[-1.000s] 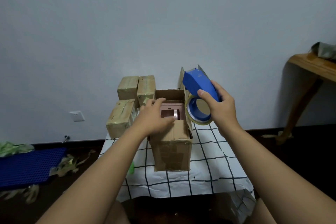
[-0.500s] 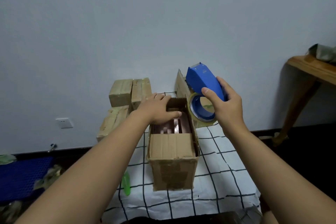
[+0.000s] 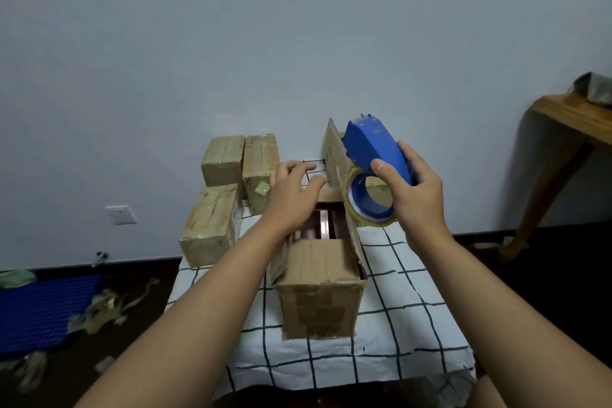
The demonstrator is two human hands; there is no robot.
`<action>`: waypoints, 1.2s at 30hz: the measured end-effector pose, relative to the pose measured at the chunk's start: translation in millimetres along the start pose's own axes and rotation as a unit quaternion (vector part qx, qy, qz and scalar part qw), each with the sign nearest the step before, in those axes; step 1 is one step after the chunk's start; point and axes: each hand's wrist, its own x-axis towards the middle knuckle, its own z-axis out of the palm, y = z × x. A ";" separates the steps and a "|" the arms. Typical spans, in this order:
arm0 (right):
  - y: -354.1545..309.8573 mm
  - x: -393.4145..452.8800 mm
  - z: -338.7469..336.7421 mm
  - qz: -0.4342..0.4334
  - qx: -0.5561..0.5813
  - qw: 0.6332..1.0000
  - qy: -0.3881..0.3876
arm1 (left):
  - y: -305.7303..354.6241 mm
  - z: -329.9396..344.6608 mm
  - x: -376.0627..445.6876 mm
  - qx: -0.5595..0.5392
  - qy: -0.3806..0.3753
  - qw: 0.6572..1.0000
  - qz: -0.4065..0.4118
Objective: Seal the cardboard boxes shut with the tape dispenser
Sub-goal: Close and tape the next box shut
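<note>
An open cardboard box (image 3: pixel 318 301) stands in the middle of the checked tablecloth (image 3: pixel 407 301). Its near flap is folded down, its right flap (image 3: pixel 334 149) stands up, and a brownish item shows inside. My left hand (image 3: pixel 293 195) hovers over the far part of the opening with fingers spread and holds nothing. My right hand (image 3: pixel 410 189) grips the blue tape dispenser (image 3: pixel 372 149) with its roll of clear tape (image 3: pixel 371 205), held above the box's right side, nose pointing up and away.
Three taped cardboard boxes (image 3: pixel 225 159) sit stacked at the table's back left against the wall. A blue mat (image 3: pixel 43 311) and tape scraps (image 3: pixel 102 311) lie on the floor to the left. A wooden table (image 3: pixel 579 122) stands at the right.
My left hand has moved from the box's inside toward its far edge and spread its fingers. The dispenser stays gripped in my right hand. The view has come closer to the box.
</note>
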 end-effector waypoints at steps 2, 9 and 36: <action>1.1 -3.8 1.3 0.005 0.004 1.000 -0.004 | 1.1 1.9 -7.8 0.013 0.000 1.000 -0.026; 13.2 -18.2 9.1 0.037 0.010 0.999 -0.007 | -7.9 9.3 -40.8 0.066 -0.142 0.988 -0.016; 8.0 -20.9 -20.3 0.022 -0.029 0.999 -0.004 | 24.2 20.6 -67.5 0.358 -0.204 0.907 -0.082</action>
